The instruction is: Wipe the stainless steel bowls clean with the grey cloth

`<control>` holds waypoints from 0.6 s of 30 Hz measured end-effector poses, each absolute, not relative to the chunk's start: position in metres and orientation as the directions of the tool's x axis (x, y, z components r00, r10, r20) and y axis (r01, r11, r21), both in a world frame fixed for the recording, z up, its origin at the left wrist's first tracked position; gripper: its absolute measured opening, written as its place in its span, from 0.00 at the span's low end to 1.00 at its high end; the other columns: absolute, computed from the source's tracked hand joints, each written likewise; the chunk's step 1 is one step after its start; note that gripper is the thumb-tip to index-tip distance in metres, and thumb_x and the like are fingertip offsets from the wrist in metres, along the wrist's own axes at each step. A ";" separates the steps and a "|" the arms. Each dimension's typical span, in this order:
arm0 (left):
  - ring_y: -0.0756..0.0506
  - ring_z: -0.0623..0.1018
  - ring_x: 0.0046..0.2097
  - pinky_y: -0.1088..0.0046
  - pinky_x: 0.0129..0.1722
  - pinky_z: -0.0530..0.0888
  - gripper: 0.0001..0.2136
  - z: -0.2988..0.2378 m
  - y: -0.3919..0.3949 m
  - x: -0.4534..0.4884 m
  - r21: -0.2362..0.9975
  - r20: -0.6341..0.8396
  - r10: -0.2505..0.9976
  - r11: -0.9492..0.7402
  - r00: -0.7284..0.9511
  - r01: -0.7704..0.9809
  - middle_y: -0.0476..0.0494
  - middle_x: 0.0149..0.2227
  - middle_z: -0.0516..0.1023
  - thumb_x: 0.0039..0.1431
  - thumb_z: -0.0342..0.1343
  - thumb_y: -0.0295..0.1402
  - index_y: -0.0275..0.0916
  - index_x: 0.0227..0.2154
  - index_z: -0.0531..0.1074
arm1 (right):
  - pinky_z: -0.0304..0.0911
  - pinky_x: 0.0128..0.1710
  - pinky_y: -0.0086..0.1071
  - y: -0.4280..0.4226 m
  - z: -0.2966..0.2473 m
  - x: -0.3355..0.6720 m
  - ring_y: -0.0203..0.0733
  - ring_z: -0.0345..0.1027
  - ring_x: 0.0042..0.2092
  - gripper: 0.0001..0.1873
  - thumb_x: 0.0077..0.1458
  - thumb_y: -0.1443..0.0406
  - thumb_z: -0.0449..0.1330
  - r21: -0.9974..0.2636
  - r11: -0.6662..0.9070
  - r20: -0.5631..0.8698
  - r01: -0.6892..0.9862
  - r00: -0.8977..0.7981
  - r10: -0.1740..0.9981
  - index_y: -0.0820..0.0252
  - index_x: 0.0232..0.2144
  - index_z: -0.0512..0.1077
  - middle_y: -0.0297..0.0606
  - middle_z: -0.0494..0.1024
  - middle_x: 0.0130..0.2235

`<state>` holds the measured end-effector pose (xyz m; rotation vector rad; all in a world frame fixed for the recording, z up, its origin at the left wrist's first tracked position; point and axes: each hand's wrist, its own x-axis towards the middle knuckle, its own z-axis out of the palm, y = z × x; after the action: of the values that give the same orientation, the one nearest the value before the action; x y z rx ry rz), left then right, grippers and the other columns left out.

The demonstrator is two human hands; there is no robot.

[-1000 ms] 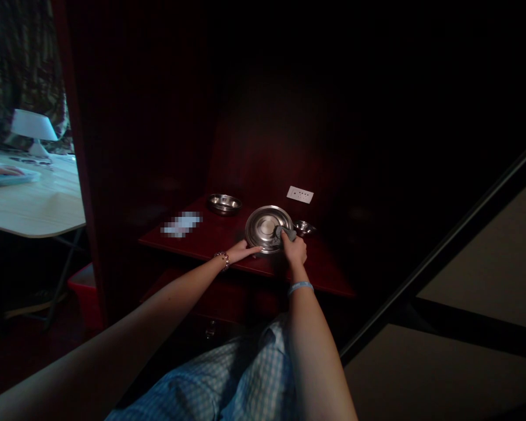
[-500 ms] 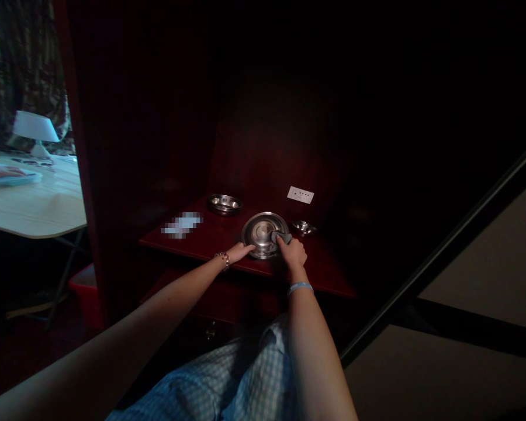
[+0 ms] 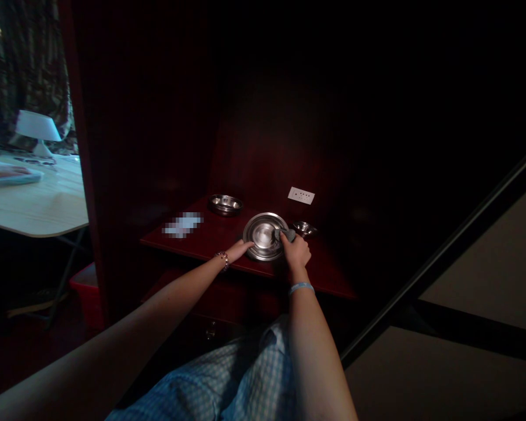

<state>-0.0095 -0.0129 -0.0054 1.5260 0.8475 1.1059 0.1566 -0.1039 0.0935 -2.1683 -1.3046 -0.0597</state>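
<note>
A round, shiny metal basin (image 3: 262, 235) is tipped toward me above the dark red desktop, its inside showing. My left hand (image 3: 239, 251) grips the basin's left rim, thumb over the edge and fingers hidden behind. My right hand (image 3: 297, 251) is closed on a grey cloth (image 3: 289, 235), which presses against the basin's right inner side. Behind it to the right sits a small metal bowl (image 3: 304, 227), partly covered by the right hand. Another metal bowl (image 3: 225, 204), wider, rests farther back on the left.
The dark red desk (image 3: 193, 248) carries a blurred pale item (image 3: 183, 225) at its left. A white power socket (image 3: 301, 195) is on the back panel. Left of the side wall stand a pale table (image 3: 48, 202) with a white lamp (image 3: 38, 127), a person's hand (image 3: 9, 171), and a red bin (image 3: 87, 292).
My right hand and the cloth have shifted slightly right toward the basin's rim. The basin's face is tilted a little differently. My left hand keeps its hold.
</note>
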 end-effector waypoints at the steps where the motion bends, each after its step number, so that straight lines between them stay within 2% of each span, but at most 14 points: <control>1: 0.37 0.75 0.56 0.61 0.60 0.66 0.20 -0.006 -0.012 -0.009 0.979 0.204 0.923 -0.201 0.325 -0.044 0.40 0.46 0.82 0.51 0.57 0.41 0.36 0.44 0.77 | 0.67 0.47 0.43 -0.104 0.094 0.157 0.55 0.75 0.49 0.29 0.59 0.45 0.54 -0.473 -0.333 0.337 0.816 0.516 0.787 0.58 0.50 0.75 0.51 0.79 0.46; 6: 0.36 0.73 0.58 0.63 0.60 0.65 0.26 -0.012 -0.008 -0.010 0.984 0.160 0.943 -0.129 0.293 -0.122 0.36 0.51 0.79 0.48 0.58 0.47 0.34 0.47 0.75 | 0.67 0.48 0.44 -0.104 0.094 0.157 0.56 0.74 0.49 0.30 0.60 0.44 0.52 -0.477 -0.332 0.342 0.814 0.520 0.783 0.58 0.51 0.75 0.52 0.79 0.47; 9: 0.36 0.72 0.58 0.63 0.61 0.63 0.28 -0.015 -0.005 -0.012 0.985 0.154 0.950 -0.125 0.270 -0.122 0.36 0.50 0.80 0.48 0.58 0.51 0.34 0.46 0.76 | 0.67 0.48 0.43 -0.104 0.093 0.157 0.56 0.74 0.49 0.31 0.61 0.43 0.50 -0.468 -0.332 0.338 0.819 0.513 0.789 0.60 0.49 0.76 0.53 0.79 0.47; 18: 0.37 0.73 0.58 0.63 0.61 0.62 0.30 -0.017 0.003 -0.011 0.978 0.150 0.958 -0.108 0.245 -0.178 0.35 0.52 0.79 0.50 0.53 0.53 0.32 0.46 0.76 | 0.67 0.48 0.42 -0.101 0.092 0.158 0.54 0.74 0.49 0.33 0.61 0.42 0.47 -0.475 -0.328 0.310 0.817 0.504 0.806 0.59 0.46 0.78 0.52 0.80 0.46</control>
<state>-0.0111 0.0029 -0.0169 1.2926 0.8340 1.1798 0.1580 -0.1006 0.0924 -2.1667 -1.3236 -0.0232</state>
